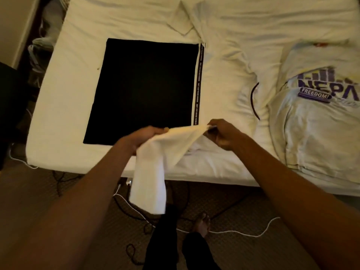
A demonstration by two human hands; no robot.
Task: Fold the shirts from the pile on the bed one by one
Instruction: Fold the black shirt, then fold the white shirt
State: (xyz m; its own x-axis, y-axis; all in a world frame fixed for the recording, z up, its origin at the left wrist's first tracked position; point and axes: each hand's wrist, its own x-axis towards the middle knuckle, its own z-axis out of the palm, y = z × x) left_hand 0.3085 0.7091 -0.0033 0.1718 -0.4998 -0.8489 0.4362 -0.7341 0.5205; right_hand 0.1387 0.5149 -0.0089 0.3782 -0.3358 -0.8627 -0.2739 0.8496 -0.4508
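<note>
At the far left, dark furniture and pale clutter beside the bed are too dim to be identified. The bed, covered by a creased white sheet [64, 114], is cut off at the top and right edges. A flat black rectangular fabric panel [144, 88] is laid out on the sheet; a narrow black printed tape [198, 84] on a white strip runs along its right side, and the lettering cannot be read. Whether panel and strip belong to one shirt cannot be told.

A soft white cloth length [155, 172] is held above the bed's near edge. It is gripped by the left hand [144, 137], fingers curled round it, at the panel's near edge; its other end is pinched by the right hand [224, 133]. The hands are held apart with the cloth stretched between them, and its loose part hangs below the mattress edge.

A crumpled white garment [187, 18] lies beyond the panel. At the right, a white shirt printed with purple letters [311, 123] tops the pile, partly cropped by the frame; "FREEDOM!" is legible.

Below, a brown patterned carpet [253, 250], a thin white cable [243, 232] and a bare foot [202, 223] are seen.
</note>
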